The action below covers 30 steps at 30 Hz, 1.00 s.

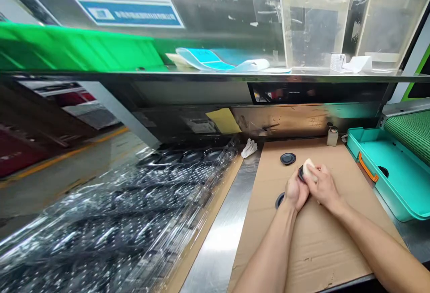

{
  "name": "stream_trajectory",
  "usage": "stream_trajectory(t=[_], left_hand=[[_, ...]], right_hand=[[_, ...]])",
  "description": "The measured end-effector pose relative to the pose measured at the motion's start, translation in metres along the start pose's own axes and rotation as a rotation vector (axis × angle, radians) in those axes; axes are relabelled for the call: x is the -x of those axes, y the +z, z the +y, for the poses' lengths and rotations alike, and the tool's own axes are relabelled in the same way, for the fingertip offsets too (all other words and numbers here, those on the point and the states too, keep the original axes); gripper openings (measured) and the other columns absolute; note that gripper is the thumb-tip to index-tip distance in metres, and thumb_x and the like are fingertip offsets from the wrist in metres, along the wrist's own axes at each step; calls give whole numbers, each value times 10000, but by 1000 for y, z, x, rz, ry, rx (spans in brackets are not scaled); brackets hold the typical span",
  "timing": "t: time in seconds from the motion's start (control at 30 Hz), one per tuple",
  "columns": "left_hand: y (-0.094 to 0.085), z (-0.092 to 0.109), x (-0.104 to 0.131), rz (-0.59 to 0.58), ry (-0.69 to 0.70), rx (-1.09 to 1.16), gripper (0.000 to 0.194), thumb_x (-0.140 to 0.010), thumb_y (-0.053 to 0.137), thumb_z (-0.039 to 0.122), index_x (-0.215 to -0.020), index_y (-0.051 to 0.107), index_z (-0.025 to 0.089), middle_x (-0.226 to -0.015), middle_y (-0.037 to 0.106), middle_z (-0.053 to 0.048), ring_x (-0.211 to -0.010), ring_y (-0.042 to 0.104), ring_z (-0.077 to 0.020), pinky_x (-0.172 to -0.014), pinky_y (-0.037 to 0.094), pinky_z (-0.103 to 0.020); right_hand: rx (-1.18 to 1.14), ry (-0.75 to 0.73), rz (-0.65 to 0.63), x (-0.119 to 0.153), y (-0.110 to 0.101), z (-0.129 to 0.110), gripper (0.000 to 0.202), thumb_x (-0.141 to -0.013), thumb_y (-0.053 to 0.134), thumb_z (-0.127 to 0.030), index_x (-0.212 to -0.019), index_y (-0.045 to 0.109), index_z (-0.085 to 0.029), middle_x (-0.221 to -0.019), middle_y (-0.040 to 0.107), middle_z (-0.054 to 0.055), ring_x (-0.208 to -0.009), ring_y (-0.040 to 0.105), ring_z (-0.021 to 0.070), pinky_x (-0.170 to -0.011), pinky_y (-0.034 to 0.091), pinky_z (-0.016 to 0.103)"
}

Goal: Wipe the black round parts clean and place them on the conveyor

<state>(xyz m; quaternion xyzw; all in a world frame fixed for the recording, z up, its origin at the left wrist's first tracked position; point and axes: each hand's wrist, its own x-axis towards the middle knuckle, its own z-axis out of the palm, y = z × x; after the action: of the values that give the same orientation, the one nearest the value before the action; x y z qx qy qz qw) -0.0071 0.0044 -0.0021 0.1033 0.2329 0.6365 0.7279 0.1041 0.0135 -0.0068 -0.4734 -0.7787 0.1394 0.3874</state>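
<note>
Over the cardboard sheet (322,243), my left hand (295,192) is closed around a small black round part (301,174), mostly hidden by the fingers. My right hand (323,186) pinches a cream-white pad (309,169), perhaps a sponge or folded cloth, and presses it against the black part. A black disc (288,158) lies on the cardboard just beyond my hands. Another dark disc (279,200) lies partly hidden behind my left wrist.
Left, clear plastic trays (110,221) hold several black parts. A teal bin (403,194) with an orange handle stands right, beside a green conveyor belt (413,127). A small bottle (332,136) and crumpled white tissue (249,148) sit at the back. A metal shelf (215,77) crosses above.
</note>
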Motion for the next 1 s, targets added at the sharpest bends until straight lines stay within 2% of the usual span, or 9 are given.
stream_trajectory(t=[0.07,0.2,0.33,0.47,0.6,0.73,0.9,1.0], left_hand=[[0,1,-1,8,7,-16,378,-1035,382,317,-1075,699,114,-1184,728,-154,-1156,680,-243,-1066,505,-379],[-4,3,-6,32,-23,-6,471,-1038,361,436,-1019,704,113,-1150,737,-178,-1158,680,-278,-1070,510,-454],[-8,3,-8,47,6,-12,436,-1040,358,377,-1072,697,103,-1148,737,-174,-1150,686,-268,-1072,510,-439],[-8,1,-8,58,-49,-10,445,-1036,349,390,-1034,695,111,-1110,743,-173,-1111,703,-266,-1044,530,-444],[-8,-2,-8,82,5,-32,414,-1032,357,342,-1094,702,122,-1113,749,-153,-1109,700,-252,-1028,544,-428],[-8,-2,-8,95,-24,-55,448,-1032,356,373,-1024,721,113,-1101,747,-170,-1092,703,-270,-1001,559,-437],[-6,3,-9,158,60,-1,413,-1050,332,310,-1001,701,129,-1028,756,-124,-1004,721,-212,-941,584,-385],[-5,3,-10,161,72,-32,415,-1053,332,315,-1037,702,127,-1031,756,-122,-992,718,-211,-917,588,-377]], right_hand=[[41,57,7,-3,-2,4,369,-933,581,-339,-1267,703,-242,-1084,592,110,-1050,559,240,-978,480,386],[51,-81,-70,0,1,2,341,-928,585,-329,-1242,709,-288,-1135,569,97,-1055,531,233,-947,478,353],[151,42,-91,1,0,-5,319,-927,575,-307,-1199,727,-238,-1062,564,116,-1015,511,250,-933,462,371],[170,-90,-145,2,-7,-8,328,-922,576,-311,-1221,708,-278,-1137,556,104,-1045,492,249,-904,453,345],[225,18,-146,4,-10,-6,298,-939,549,-300,-1171,725,-238,-1095,567,119,-1038,498,252,-934,446,363],[177,-94,-152,1,-5,3,349,-923,565,-315,-1248,687,-277,-1163,560,109,-1103,493,260,-968,448,382],[6,91,-10,-17,-15,26,460,-841,620,-259,-1297,617,-196,-1166,571,111,-1110,546,237,-986,467,374],[-99,81,-60,-19,-25,28,512,-749,691,-249,-1253,609,-211,-1168,601,75,-1097,578,214,-988,467,364]])
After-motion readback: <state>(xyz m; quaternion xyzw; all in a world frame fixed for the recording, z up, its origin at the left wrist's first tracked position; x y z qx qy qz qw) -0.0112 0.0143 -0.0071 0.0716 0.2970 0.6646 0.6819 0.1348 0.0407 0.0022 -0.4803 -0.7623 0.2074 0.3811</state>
